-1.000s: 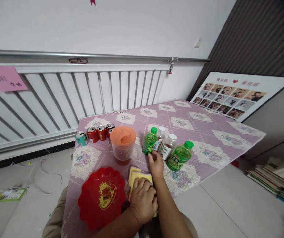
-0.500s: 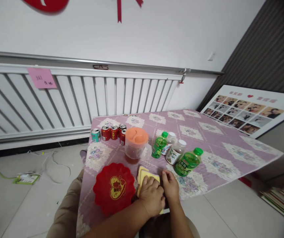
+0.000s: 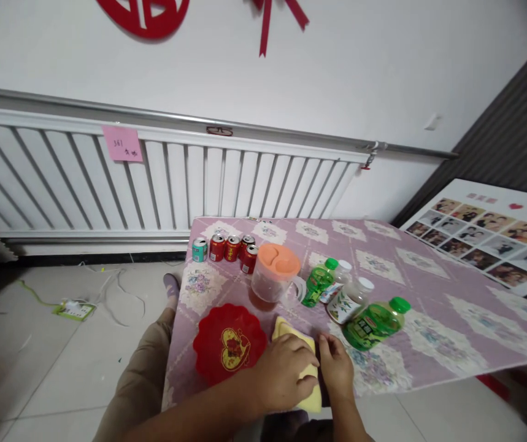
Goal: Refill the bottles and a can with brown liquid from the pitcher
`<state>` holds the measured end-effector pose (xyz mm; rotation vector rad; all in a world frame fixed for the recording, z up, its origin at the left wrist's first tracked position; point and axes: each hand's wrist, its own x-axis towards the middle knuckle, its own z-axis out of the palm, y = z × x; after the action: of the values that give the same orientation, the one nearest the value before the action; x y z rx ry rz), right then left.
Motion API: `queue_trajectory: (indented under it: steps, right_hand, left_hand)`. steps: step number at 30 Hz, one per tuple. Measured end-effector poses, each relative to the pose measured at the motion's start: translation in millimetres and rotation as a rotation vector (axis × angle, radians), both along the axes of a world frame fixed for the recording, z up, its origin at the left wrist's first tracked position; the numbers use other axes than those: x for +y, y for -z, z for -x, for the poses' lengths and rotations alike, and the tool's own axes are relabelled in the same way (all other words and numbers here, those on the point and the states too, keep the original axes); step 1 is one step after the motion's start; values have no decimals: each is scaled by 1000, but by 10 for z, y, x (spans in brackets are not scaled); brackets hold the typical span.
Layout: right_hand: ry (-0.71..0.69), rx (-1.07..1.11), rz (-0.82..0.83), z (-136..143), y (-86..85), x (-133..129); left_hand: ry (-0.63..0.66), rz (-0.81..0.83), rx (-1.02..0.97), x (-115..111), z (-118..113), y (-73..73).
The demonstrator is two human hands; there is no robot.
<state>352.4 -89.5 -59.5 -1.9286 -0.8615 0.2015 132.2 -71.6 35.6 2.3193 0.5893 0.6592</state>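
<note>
A folded yellow cloth (image 3: 308, 400) lies at the table's near edge. Across it rests my left hand (image 3: 284, 373), palm down, its fingers bent but apart and the thumb standing off from them. Just right of the cloth is my right hand (image 3: 337, 368), fingers curled in with thumb and forefinger close together; whatever they may pinch is hidden. Left of the cloth sits a red scalloped plate (image 3: 208, 331) with a gold heart print. Behind the cloth stands a clear plastic jug (image 3: 267, 288) with an orange lid (image 3: 278, 261) and some brownish liquid low inside.
Several drink cans (image 3: 232, 248) stand at the back left. To the right are a small green bottle (image 3: 319, 282), a bottle with a leaf label (image 3: 348, 302) and a larger green bottle (image 3: 376, 322). A flowered tablecloth (image 3: 383, 245) covers the table; a radiator (image 3: 245, 178) runs behind.
The view has swung left, so everything sits further right in it. My left hand's fingers have loosened, and more of the cloth's near part shows. My right hand keeps its curled shape.
</note>
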Motion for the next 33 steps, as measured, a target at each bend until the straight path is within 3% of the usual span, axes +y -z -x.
queue_trajectory:
  steps: [5, 10, 15, 19, 25, 29, 33]
  right_hand:
    - [12, -2, 52, -12, -9, 15]
    - [27, -8, 86, -15, -5, 54]
    - [32, -40, 102, 0, 15, 73]
    - [36, -70, 114, -2, 28, 68]
    - [45, -99, 120, -26, 65, 56]
    - [34, -109, 109, -35, 102, 39]
    - [6, -113, 90, -36, 123, 18]
  left_hand:
    - [-217, 59, -181, 227, 650, -9]
    - [-584, 247, -264, 682, 1229, 272]
    - [-750, 337, -305, 1197, 1457, 509]
    - [-758, 214, -289, 1615, 1275, 503]
    - [-725, 136, -300, 2175, 638, 431]
    - [-728, 114, -309, 2402, 257, 446]
    - [-720, 113, -321, 2521, 32, 515]
